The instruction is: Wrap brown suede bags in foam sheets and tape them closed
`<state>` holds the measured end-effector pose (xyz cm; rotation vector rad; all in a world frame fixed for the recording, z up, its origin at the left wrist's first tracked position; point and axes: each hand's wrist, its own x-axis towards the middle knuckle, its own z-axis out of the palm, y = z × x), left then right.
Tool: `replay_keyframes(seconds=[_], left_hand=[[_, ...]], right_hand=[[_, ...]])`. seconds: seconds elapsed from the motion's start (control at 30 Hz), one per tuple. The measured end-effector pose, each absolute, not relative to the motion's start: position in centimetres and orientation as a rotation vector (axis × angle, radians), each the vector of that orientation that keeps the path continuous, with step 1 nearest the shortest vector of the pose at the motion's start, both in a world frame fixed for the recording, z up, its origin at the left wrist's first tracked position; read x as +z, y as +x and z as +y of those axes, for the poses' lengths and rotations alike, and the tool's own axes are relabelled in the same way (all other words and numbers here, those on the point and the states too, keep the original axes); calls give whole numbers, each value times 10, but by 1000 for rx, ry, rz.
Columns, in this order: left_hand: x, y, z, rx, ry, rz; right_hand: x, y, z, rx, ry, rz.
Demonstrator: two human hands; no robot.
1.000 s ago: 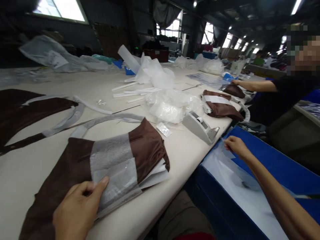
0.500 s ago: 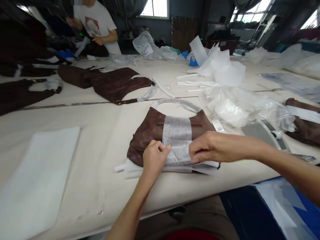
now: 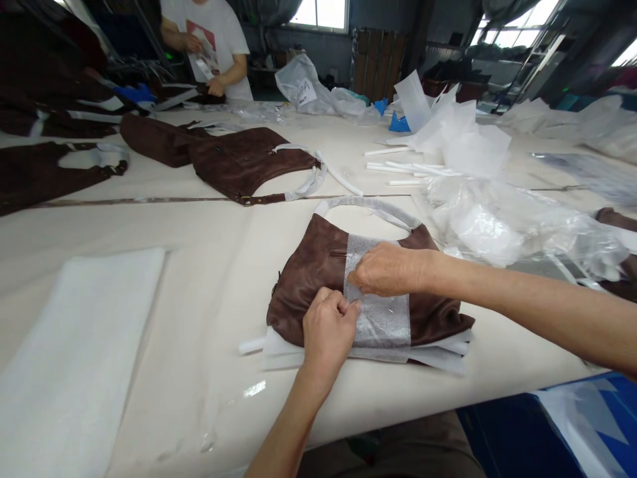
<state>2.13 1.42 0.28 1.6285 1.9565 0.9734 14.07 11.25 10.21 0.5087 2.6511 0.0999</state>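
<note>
A brown handbag point(image 3: 311, 259) lies flat on the cream table, its wrapped handle point(image 3: 371, 201) pointing away from me. A whitish translucent wrapping strip point(image 3: 383, 325) runs over the bag's middle. My left hand point(image 3: 329, 325) is closed at the strip's left edge, thumb and forefinger pinched together; whatever lies between them is too small to make out. Just above it, my right hand point(image 3: 385, 269) is closed with curled fingers resting on the strip; its fingertips are partly hidden. White paper layers point(image 3: 283, 350) stick out from beneath the bag.
More brown bags point(image 3: 239, 159) lie at the back left. A white foam sheet point(image 3: 84, 345) covers the table's left side. Clear plastic bags point(image 3: 497, 216) and white sheets point(image 3: 462, 133) are heaped to the right. Across the table stands a co-worker point(image 3: 212, 46).
My right hand has moved up and left over the strip, from its right edge to near my left hand. The view has shifted slightly, and the left hand stays at the strip's left edge.
</note>
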Motion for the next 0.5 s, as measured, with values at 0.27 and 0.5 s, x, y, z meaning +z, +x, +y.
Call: replay_keyframes(seconds=[0.27,0.5], left_hand=[[6,22,16,924,1632,2005],[3,22,16,961,1684,1990]], right_hand=[[101,160,138,-81,927,2753],[53,210,53,23,975,3251]])
